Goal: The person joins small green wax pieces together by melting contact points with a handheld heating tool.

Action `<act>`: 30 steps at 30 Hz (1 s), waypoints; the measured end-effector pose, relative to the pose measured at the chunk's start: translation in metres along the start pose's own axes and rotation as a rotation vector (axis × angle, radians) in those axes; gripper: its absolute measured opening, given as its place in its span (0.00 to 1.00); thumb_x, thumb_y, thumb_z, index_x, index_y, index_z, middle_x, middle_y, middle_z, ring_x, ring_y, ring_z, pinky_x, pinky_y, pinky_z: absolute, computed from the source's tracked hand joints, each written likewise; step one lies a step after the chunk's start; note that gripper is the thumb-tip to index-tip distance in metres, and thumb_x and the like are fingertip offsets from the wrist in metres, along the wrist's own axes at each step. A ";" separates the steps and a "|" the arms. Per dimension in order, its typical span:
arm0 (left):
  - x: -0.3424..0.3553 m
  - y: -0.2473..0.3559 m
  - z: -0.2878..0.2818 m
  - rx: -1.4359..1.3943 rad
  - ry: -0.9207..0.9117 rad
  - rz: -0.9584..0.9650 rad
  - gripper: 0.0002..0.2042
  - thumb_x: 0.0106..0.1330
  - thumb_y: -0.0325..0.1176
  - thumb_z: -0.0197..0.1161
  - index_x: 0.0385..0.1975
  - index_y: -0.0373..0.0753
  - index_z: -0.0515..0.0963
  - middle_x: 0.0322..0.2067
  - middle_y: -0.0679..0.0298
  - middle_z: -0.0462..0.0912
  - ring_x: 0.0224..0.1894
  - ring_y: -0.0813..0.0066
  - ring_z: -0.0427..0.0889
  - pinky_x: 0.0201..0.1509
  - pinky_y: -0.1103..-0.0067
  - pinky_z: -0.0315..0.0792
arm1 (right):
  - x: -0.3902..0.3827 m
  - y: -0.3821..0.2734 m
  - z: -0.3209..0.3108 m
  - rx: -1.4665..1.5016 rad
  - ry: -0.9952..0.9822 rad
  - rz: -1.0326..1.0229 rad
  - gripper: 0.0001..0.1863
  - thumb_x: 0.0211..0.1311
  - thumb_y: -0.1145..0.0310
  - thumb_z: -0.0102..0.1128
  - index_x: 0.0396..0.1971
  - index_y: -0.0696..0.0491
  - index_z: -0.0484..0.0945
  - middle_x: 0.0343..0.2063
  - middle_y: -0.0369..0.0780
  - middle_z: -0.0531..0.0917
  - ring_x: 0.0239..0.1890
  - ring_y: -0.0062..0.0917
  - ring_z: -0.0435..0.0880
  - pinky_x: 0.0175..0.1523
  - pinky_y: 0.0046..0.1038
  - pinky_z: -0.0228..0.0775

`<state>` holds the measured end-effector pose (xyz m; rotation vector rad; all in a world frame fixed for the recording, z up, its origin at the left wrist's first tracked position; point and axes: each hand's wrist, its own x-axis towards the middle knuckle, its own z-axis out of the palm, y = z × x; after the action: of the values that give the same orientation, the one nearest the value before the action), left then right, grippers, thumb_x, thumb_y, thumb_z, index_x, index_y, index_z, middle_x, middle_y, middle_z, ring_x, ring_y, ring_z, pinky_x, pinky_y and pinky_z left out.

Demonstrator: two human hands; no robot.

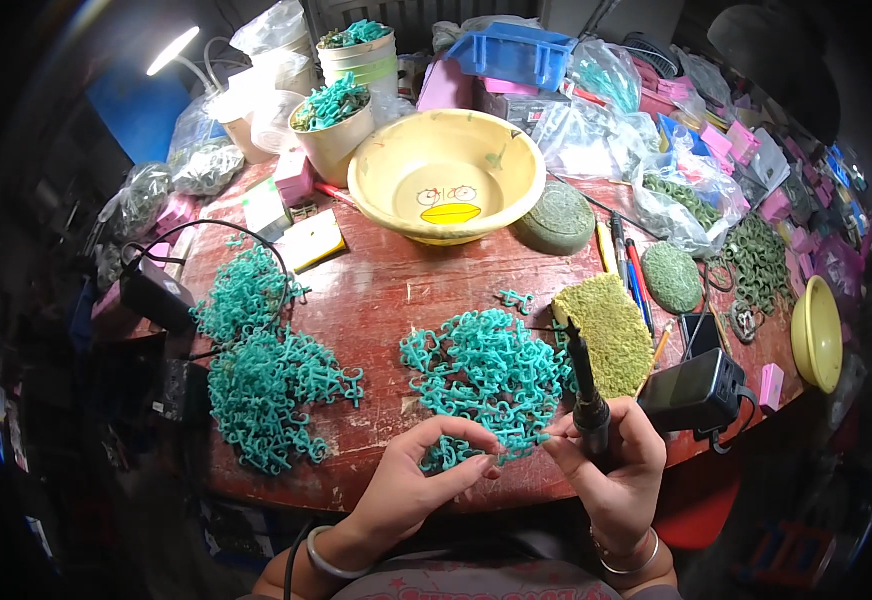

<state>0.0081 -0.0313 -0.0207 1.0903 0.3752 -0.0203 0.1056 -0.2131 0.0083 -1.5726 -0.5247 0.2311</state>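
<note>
My left hand (436,470) is curled at the near edge of the middle pile of small teal wax-like pieces (481,370), thumb and forefinger pinched on something too small to make out. My right hand (611,480) grips a black pen-like heated tool (583,380) with a cord, held tip up, while its thumb and forefinger come together at the pile's right front. A yellow-green textured sponge-like pad (611,335) lies behind the tool. Another teal pile (266,380) lies to the left.
A cream basin (376,170) stands behind, near tubs of teal pieces (331,145). Black boxes (151,290) with cords flank the work, one on the right (681,395). Pens (631,270), round green pads (671,280), bags (681,200) and a yellow bowl (811,335) crowd the right side.
</note>
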 end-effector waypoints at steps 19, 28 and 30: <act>-0.004 0.014 0.002 -0.061 -0.002 -0.166 0.08 0.65 0.23 0.64 0.42 0.34 0.76 0.37 0.59 0.83 0.36 0.75 0.84 0.32 0.82 0.80 | 0.000 0.005 0.000 0.123 -0.016 0.039 0.14 0.57 0.85 0.66 0.40 0.62 0.73 0.34 0.38 0.85 0.39 0.16 0.83 0.47 0.20 0.76; -0.003 0.012 0.002 -0.055 -0.003 -0.158 0.07 0.65 0.23 0.64 0.41 0.34 0.76 0.36 0.60 0.82 0.36 0.76 0.84 0.32 0.82 0.79 | -0.002 0.010 0.000 0.042 0.016 0.017 0.12 0.56 0.83 0.67 0.38 0.60 0.74 0.29 0.35 0.84 0.34 0.12 0.81 0.39 0.17 0.73; -0.003 0.012 0.001 -0.054 -0.007 -0.150 0.07 0.65 0.23 0.64 0.41 0.34 0.76 0.36 0.60 0.82 0.36 0.75 0.84 0.32 0.82 0.79 | -0.002 0.011 0.000 -0.001 0.009 0.011 0.12 0.55 0.83 0.68 0.37 0.60 0.75 0.28 0.34 0.83 0.32 0.12 0.81 0.37 0.17 0.72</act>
<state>0.0079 -0.0276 -0.0090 1.0065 0.4484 -0.1455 0.1061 -0.2140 -0.0031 -1.5769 -0.5091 0.2316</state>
